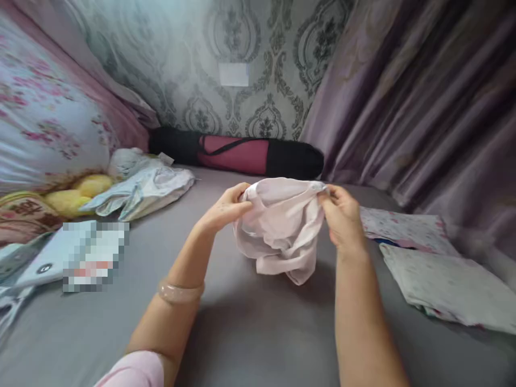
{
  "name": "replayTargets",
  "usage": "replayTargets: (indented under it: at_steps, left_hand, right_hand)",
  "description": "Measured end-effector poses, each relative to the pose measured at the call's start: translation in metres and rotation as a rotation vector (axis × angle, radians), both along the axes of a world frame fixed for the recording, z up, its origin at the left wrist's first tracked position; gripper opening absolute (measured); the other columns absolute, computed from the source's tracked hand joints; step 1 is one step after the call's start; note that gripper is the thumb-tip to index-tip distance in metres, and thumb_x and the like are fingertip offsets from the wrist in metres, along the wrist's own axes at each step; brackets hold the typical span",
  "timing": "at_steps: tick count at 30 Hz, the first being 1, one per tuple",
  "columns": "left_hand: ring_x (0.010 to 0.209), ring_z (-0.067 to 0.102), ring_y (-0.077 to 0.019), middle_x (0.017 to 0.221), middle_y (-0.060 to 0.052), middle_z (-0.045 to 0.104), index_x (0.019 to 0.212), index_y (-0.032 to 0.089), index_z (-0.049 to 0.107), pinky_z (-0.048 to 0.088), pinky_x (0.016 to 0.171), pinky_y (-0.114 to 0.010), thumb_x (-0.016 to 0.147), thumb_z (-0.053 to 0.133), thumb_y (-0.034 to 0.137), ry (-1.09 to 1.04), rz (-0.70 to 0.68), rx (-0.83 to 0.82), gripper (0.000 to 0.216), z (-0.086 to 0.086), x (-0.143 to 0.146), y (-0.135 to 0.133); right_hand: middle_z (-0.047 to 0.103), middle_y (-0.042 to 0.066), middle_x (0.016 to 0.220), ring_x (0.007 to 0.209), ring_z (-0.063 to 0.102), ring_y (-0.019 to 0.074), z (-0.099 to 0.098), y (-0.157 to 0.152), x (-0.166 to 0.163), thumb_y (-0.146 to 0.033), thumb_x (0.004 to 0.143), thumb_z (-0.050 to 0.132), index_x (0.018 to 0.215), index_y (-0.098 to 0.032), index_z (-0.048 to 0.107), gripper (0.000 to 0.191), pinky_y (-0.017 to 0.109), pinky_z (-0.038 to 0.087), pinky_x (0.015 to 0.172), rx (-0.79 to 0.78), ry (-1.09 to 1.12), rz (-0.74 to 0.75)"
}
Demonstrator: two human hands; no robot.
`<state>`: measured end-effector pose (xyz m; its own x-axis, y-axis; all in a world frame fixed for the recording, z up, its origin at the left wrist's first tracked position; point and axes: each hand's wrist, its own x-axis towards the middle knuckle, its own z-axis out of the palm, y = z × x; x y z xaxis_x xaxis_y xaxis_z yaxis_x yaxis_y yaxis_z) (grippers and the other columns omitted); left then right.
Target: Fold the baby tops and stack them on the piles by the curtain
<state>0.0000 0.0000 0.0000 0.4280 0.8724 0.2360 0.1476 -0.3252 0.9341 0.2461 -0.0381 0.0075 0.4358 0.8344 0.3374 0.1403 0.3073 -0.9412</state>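
A small pale pink garment [282, 231] hangs bunched between both hands, a little above the grey bed sheet [250, 333]. My left hand [226, 208] pinches its upper left edge, fingers closed on the cloth. My right hand [342, 217] grips the upper right edge in the same way. A pale bangle [180, 291] circles my left wrist.
Folded patterned cloths [443, 274] lie stacked at the right. A loose heap of light clothes [141, 188] and a yellow soft item [76, 193] lie at the left, beside a floral pillow [44, 118]. A black and maroon roll bag [237, 153] lies along the wall. Purple curtains [435, 107] hang on the right.
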Motion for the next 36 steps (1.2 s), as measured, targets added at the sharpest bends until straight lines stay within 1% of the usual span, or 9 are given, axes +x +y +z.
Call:
replayTargets:
  at_steps: [4, 7, 11, 14, 18, 21, 25, 32, 36]
  left_hand:
    - [0.069, 0.05, -0.01, 0.077, 0.003, 0.057, 0.092, 0.015, 0.064, 0.038, 0.056, -0.017, 0.071, 0.052, 0.018, -0.015, 0.06, 0.047, 0.024, -0.001, 0.009, -0.002]
    - [0.069, 0.052, -0.0101, 0.077, 0.002, 0.059, 0.095, 0.016, 0.064, 0.04, 0.057, -0.017, 0.075, 0.056, 0.02, -0.085, -0.005, 0.036, 0.022, -0.001, 0.009, -0.003]
    - [0.07, 0.057, -0.0118, 0.082, -0.001, 0.065, 0.105, 0.018, 0.066, 0.044, 0.059, -0.02, 0.08, 0.064, 0.032, -0.123, -0.082, -0.031, 0.029, -0.003, 0.006, -0.002]
    - [0.068, 0.058, -0.0128, 0.081, -0.002, 0.067, 0.1, 0.018, 0.069, 0.045, 0.057, -0.021, 0.081, 0.067, 0.041, -0.122, -0.022, -0.07, 0.03, -0.006, 0.006, -0.002]
    - [0.058, 0.053, -0.0112, 0.07, -0.001, 0.064, 0.096, 0.019, 0.07, 0.039, 0.05, -0.02, 0.077, 0.071, 0.046, -0.119, 0.083, -0.093, 0.033, -0.007, 0.011, -0.002]
    - [0.06, 0.053, -0.0116, 0.072, -0.001, 0.063, 0.093, 0.019, 0.07, 0.039, 0.051, -0.021, 0.078, 0.07, 0.047, -0.114, 0.146, -0.032, 0.032, -0.007, 0.013, -0.002]
    - [0.077, 0.057, -0.0151, 0.091, -0.005, 0.065, 0.085, 0.018, 0.071, 0.043, 0.06, -0.022, 0.078, 0.068, 0.045, -0.012, 0.268, 0.154, 0.028, -0.008, 0.013, 0.0]
    - [0.065, 0.051, -0.0135, 0.071, -0.001, 0.061, 0.084, 0.016, 0.068, 0.037, 0.055, -0.023, 0.082, 0.057, 0.042, 0.053, 0.303, 0.058, 0.028, -0.019, 0.018, 0.007]
    - [0.067, 0.05, -0.0138, 0.072, -0.001, 0.06, 0.082, 0.016, 0.065, 0.036, 0.056, -0.022, 0.082, 0.054, 0.042, 0.055, 0.311, 0.034, 0.029, -0.022, 0.019, 0.009]
  right_hand:
    - [0.068, 0.0, 0.073, 0.058, 0.059, 0.015, 0.04, -0.044, 0.009, -0.05, 0.074, 0.074, 0.087, -0.024, 0.069, 0.03, 0.026, 0.044, 0.049, 0.046, -0.019, -0.011]
    - [0.066, 0.0, 0.065, 0.051, 0.056, 0.0151, 0.049, -0.06, 0.025, -0.051, 0.073, 0.076, 0.083, -0.024, 0.071, 0.03, 0.027, 0.042, 0.044, -0.068, -0.097, 0.051]
    - [0.068, 0.001, 0.071, 0.059, 0.059, 0.0154, 0.037, -0.054, 0.047, -0.05, 0.069, 0.078, 0.08, -0.021, 0.072, 0.032, 0.027, 0.046, 0.052, -0.2, -0.252, 0.002]
    - [0.069, 0.003, 0.074, 0.064, 0.061, 0.0159, 0.025, -0.044, 0.054, -0.042, 0.07, 0.076, 0.079, -0.019, 0.069, 0.025, 0.026, 0.047, 0.057, -0.195, -0.323, -0.01]
    - [0.069, 0.002, 0.074, 0.065, 0.062, 0.017, 0.018, -0.037, 0.053, -0.033, 0.075, 0.065, 0.098, -0.02, 0.068, 0.026, 0.027, 0.047, 0.057, -0.175, -0.391, 0.058]
    - [0.071, 0.003, 0.081, 0.077, 0.066, 0.019, 0.016, -0.035, 0.051, -0.025, 0.076, 0.057, 0.097, -0.02, 0.069, 0.024, 0.029, 0.05, 0.067, -0.133, -0.474, 0.067]
    - [0.073, 0.004, 0.086, 0.083, 0.066, 0.0206, 0.014, -0.031, 0.049, -0.018, 0.072, 0.051, 0.087, -0.019, 0.07, 0.024, 0.03, 0.049, 0.073, -0.151, -0.573, 0.03]
    - [0.073, 0.005, 0.104, 0.099, 0.065, 0.0226, 0.015, -0.03, 0.04, -0.018, 0.076, 0.051, 0.1, -0.019, 0.071, 0.031, 0.034, 0.048, 0.087, -0.172, -0.683, 0.132]
    - [0.072, 0.007, 0.108, 0.103, 0.064, 0.0239, 0.018, -0.033, 0.039, -0.033, 0.081, 0.062, 0.103, -0.02, 0.071, 0.027, 0.036, 0.047, 0.092, -0.149, -0.719, 0.18]
